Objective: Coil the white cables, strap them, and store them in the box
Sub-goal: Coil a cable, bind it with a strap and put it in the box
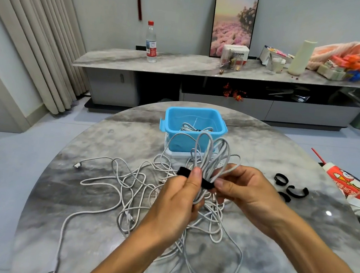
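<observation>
The left hand (182, 194) grips a coiled bundle of white cable (207, 159) above the round marble table (284, 151), fingers curled round the bundle's lower part and the thumb pressed flat across its front. A black strap (194, 178) runs across the bundle just under that thumb; its left end sticks out past the thumb, and its right end reaches the right hand (244, 187). The right hand pinches that end of the strap between thumb and forefinger, close against the right side of the bundle, with the other fingers curled behind. The loops of the bundle fan upward above both hands, in front of the blue box (194, 124).

The blue box stands on the far middle part of the table, on top of a pale lid (172, 154), and already has some coiled white cable (195, 128) lying inside. Below and around the hands, a tangle of loose white cables (125, 186) spreads over the table, with one plug end lying to the left and another cable trailing to the near edge. Three spare black straps (289, 188) lie curled on the table to the right of the right hand, well apart from it. Further right, at the table's edge, lies a red and white package (347, 183).
</observation>
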`<state>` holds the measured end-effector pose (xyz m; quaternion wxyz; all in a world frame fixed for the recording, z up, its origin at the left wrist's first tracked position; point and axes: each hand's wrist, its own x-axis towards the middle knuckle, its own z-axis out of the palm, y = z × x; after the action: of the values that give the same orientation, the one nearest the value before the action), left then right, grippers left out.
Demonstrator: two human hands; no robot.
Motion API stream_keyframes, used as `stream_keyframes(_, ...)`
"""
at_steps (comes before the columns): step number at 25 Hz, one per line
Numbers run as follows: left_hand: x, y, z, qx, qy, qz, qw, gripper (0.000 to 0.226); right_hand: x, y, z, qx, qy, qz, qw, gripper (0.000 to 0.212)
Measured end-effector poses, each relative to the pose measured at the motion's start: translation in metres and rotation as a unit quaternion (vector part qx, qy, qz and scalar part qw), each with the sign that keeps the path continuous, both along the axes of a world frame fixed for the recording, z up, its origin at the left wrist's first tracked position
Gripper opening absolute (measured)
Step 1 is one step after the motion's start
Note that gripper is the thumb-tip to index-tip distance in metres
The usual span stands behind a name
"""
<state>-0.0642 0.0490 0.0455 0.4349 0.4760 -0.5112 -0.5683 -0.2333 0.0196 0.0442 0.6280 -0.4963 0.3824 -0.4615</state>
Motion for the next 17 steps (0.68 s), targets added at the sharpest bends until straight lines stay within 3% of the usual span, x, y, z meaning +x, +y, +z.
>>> stream_keyframes(3, 0.000, 0.002, -0.007, -0.017, -0.090, 0.014, 0.996, 0.059, -0.005, -0.002, 0.001, -0.045, 0.076, -0.003, 0.996, 0.015)
stream_keyframes(6, 0.000, 0.001, -0.008, -0.014, -0.110, 0.008, 0.994, 0.059, -0.006, -0.001, -0.001, -0.081, 0.095, -0.015, 0.992, 0.016)
stream_keyframes(11, 0.002, -0.001, -0.002, 0.015, -0.024, -0.018, 0.999, 0.051, -0.001, 0.000, -0.001, -0.117, 0.111, -0.037, 0.986, 0.019)
stream_keyframes(15, 0.006, 0.001, 0.003, 0.045, 0.040, -0.062, 0.996, 0.041, -0.003, 0.000, -0.001, -0.231, 0.171, -0.032, 0.957, 0.016)
stream_keyframes(17, 0.006, 0.001, 0.004, 0.048, 0.054, -0.077, 0.994, 0.040, -0.005, 0.000, -0.002, -0.180, 0.120, 0.003, 0.976, 0.019)
